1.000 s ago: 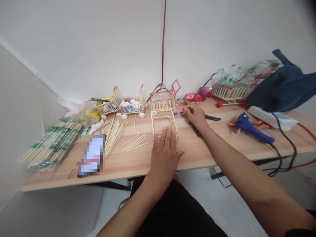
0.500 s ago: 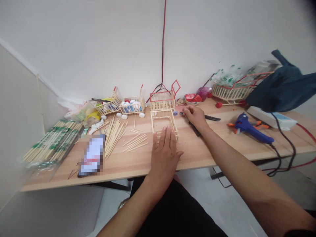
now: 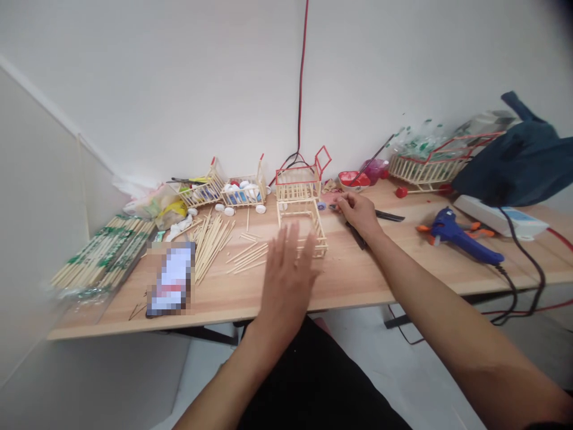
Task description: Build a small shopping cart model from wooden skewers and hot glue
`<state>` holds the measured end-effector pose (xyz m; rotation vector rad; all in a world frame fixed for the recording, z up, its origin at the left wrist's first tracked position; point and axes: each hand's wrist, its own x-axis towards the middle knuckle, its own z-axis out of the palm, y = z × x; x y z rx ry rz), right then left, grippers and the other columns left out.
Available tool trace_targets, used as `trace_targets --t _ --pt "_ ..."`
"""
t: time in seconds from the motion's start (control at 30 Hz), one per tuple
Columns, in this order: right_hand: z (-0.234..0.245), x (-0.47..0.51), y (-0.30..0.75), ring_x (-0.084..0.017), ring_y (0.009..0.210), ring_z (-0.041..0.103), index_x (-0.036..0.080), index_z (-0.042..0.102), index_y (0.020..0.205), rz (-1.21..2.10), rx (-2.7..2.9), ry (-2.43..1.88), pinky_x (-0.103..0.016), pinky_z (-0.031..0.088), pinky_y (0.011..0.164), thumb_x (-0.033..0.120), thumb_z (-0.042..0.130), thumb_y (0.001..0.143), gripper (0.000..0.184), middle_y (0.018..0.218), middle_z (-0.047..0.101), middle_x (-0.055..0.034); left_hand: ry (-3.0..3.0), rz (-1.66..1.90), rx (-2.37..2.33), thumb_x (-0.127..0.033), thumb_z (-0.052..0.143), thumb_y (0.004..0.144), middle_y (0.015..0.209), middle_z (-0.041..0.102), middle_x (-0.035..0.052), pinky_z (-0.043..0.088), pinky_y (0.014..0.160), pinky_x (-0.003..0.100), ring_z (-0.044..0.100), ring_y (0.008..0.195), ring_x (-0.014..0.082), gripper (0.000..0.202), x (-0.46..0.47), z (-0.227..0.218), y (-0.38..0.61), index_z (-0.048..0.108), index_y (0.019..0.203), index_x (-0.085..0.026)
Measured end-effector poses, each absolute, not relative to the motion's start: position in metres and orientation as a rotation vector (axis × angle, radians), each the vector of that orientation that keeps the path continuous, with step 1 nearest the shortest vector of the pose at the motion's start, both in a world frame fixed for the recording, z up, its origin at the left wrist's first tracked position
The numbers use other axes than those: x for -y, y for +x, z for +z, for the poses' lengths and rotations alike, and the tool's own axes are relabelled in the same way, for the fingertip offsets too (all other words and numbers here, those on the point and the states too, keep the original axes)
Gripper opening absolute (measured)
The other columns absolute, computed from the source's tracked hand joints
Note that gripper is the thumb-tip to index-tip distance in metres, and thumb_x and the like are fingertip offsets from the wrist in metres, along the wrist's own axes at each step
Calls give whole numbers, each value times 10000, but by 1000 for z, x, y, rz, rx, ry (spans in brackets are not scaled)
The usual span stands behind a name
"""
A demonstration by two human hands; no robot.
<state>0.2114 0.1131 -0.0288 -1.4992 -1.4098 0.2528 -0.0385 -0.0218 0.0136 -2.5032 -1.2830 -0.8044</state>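
My left hand, slightly blurred, is open with its fingers stretched over the near left part of a small frame of wooden sticks. It hides that corner, and I cannot tell whether it touches the frame. To the right, my right hand is closed in a pinch near the tabletop. A small dark tip shows at its fingertips, perhaps of a slim black tool; the hand covers most of it. Black flat strips stick out behind and below this hand. Behind the frame stands a stick-built cart with red trim.
Loose sticks and a phone lie left, beside packed chopsticks. Small filled carts stand behind. At right are a blue glue gun with its cord, a white power strip, a red-filled bowl and a larger cart.
My left hand has lifted back and shifted left from the stick frame, showing more of its near right corner. The right hand keeps its pinch in about the same place. The view has turned slightly.
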Motion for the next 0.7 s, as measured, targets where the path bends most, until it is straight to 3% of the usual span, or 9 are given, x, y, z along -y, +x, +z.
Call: trace_targets --t 0.1,0.17,0.23,0.47,0.7 --pt "-28 -113 211 -171 626 585 183 656 804 252 1406 -1500 -288 423 634 360 520 822 224 677 669 -25 -2372 -1103 1481 -192 439 939 1218 596 142 440 997 420 530 1175 254 317 12 15 -80 561 1230 -165" --pt "-28 -113 210 -167 623 586 183 653 793 254 1405 -1503 -287 427 643 355 521 823 219 671 670 -24 -2410 -1116 1604 -171 467 913 1018 634 106 494 857 383 583 974 237 234 6 10 -107 605 1101 -159" --pt "-28 -113 210 -165 624 590 180 653 791 260 1404 -1504 -286 429 651 356 525 823 220 675 673 -26 -2462 -1043 1667 -177 486 901 925 621 79 483 796 362 575 895 228 169 3 2 -125 623 1000 -169" --pt "-31 -114 213 -162 622 587 168 661 829 271 1406 -1506 -280 428 638 386 508 832 266 691 676 -37 -2520 -546 1855 -221 434 952 897 564 46 416 721 302 554 871 204 166 1 -7 -121 592 903 -200" --pt "-30 -111 211 -166 614 580 169 665 832 263 1402 -1493 -293 439 659 372 516 826 251 674 669 -30 -2419 -259 1900 -130 409 943 965 566 75 404 695 313 546 921 224 154 6 -3 -114 547 892 -173"
